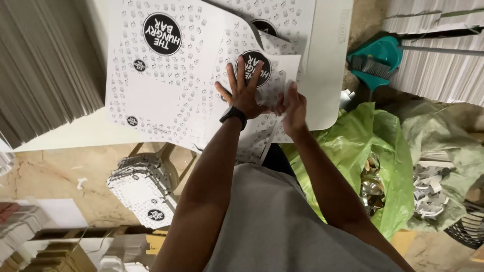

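Observation:
My left hand [243, 88] lies flat with fingers spread on a white printed cardboard box blank [262, 98] with a black round logo and small grey icons. A black watch sits on that wrist. My right hand [292, 108] pinches the right edge of the same blank, fingers closed on the card. The blank rests on a larger flat printed sheet [161, 70] on a white table [322, 60].
Tall stacks of flat card stand at the left [40, 65] and upper right [438, 65]. A green plastic bag [363, 146] holds card scraps. A teal dustpan with brush [375, 58] lies beyond the table. A pile of finished blanks [143, 189] sits on a stool below.

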